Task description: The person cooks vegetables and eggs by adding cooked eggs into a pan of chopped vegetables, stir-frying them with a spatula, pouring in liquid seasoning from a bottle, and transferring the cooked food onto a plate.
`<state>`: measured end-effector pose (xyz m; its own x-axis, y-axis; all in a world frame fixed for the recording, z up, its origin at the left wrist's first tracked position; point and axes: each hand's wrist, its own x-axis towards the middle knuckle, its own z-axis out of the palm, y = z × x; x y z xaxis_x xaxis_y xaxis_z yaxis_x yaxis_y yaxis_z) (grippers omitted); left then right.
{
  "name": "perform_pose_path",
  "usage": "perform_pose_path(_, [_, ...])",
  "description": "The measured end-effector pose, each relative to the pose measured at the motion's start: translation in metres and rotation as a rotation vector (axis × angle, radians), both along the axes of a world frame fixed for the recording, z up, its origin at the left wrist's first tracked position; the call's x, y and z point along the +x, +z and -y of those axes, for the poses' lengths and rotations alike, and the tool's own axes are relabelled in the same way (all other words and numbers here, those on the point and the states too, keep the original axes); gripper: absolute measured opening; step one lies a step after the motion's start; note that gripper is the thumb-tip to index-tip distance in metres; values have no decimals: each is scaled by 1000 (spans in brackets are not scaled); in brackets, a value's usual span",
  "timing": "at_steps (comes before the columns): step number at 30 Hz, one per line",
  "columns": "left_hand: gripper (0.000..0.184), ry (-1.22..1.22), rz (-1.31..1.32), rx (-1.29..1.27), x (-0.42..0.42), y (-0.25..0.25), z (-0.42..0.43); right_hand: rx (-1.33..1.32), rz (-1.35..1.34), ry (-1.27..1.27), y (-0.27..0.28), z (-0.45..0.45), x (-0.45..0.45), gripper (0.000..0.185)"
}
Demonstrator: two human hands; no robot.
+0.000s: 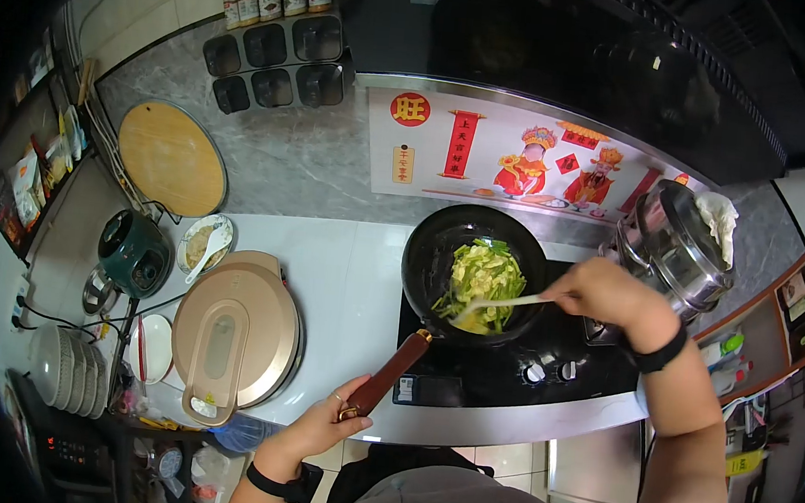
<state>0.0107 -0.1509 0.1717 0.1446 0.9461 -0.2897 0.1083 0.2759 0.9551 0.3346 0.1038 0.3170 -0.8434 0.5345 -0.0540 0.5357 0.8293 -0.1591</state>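
A black wok (429, 244) sits on the black stove (564, 359), with green vegetable pieces and yellow egg-like bits (487, 279) inside. My left hand (325, 424) is wrapped round the end of the wok's brown handle (391, 374). Above the wok's right rim, my right hand (598, 292) is closed on a pale spatula (510, 303). The spatula's far end rests among the food at the lower part of the wok, where it is partly blurred.
Right of the wok stands a steel steamer pot (672, 244) with a cloth. Leftward are a beige round electric pan (226, 332), a plate with a white spoon (205, 243), a green cooker (135, 251), a white bowl (155, 349) and stacked bowls (67, 369).
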Motion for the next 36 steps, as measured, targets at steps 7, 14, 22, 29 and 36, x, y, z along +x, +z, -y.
perform_pose_path(7, [68, -4, 7, -27, 0, -3, 0, 171, 112, -184, -12, 2, 11, 17])
perform_pose_path(14, [67, -5, -24, -28, 0, -1, 1, 435, -133, -187, -51, -24, -46, 16])
perform_pose_path(22, [67, 10, 27, -20, -1, -6, 2, 404, 255, -282, -55, -37, -31, 20])
perform_pose_path(29, [68, -1, 57, -15, -1, -4, 1, 62, 205, -249, 39, -14, 13, 16])
perform_pose_path(36, [68, 16, 83, -11, 2, -4, -1, 85, 284, -151, 10, -13, 1, 15])
